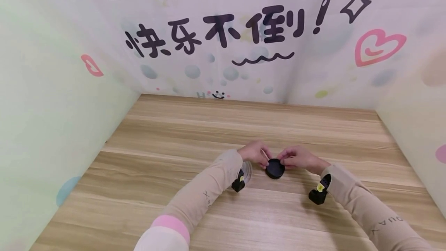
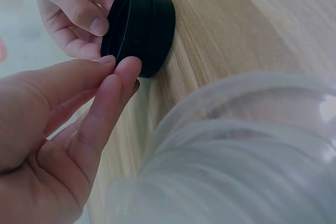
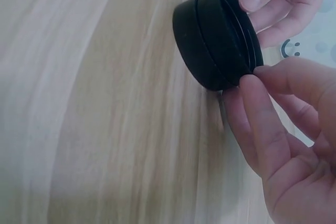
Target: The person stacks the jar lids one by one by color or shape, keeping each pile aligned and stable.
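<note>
Two black round lids, apparently one stacked on the other, are at the wooden table; a seam circles their side in both wrist views. Their hollow side faces up. My left hand pinches the upper rim between thumb and fingers. From the opposite side, my right hand pinches the same rim with thumb and index finger. Beside my left wrist lies a stack of clear, ridged plastic pieces, partly hidden by the sleeve in the head view. Whether the lower lid touches the table, I cannot tell.
The wood-grain table is enclosed by a printed cloth backdrop behind and pale walls at left and right. Black camera mounts stick out from both wrists.
</note>
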Demonstrator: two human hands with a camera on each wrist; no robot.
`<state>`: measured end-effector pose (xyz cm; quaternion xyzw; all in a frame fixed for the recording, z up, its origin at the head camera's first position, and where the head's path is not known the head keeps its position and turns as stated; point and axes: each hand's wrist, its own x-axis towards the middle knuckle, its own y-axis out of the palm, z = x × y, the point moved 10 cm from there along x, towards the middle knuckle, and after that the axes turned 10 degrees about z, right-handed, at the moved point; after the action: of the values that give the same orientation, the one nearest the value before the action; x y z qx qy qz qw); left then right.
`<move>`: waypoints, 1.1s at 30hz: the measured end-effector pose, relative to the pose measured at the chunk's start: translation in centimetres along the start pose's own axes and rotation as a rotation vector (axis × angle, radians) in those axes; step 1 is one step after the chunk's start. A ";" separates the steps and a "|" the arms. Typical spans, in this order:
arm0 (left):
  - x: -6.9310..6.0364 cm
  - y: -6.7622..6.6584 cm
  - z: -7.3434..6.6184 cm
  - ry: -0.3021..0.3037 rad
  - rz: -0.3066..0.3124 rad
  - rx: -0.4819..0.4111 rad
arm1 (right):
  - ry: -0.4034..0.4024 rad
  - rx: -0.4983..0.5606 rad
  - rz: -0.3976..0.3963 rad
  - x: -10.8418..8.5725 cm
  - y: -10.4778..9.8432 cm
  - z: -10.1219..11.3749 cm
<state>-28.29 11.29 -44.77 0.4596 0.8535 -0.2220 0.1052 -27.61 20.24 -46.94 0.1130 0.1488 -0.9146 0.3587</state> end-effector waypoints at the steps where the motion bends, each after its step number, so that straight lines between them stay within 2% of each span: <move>1: 0.0 -0.1 0.1 -0.002 -0.002 0.000 | 0.000 -0.004 -0.003 0.1 0.0 0.0; 13: -0.4 -1.1 1.0 -0.041 -0.070 -0.023 | 0.013 -0.076 -0.058 0.8 0.1 0.4; 26: -0.4 -0.7 0.6 -0.025 -0.033 -0.016 | 0.015 -0.074 -0.047 0.4 0.1 0.7; 33: -0.4 -0.8 0.5 -0.022 -0.036 0.003 | 0.020 -0.084 -0.044 0.5 0.0 0.5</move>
<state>-28.77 10.33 -44.84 0.4419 0.8601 -0.2299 0.1098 -28.06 19.74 -46.61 0.1038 0.1930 -0.9140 0.3416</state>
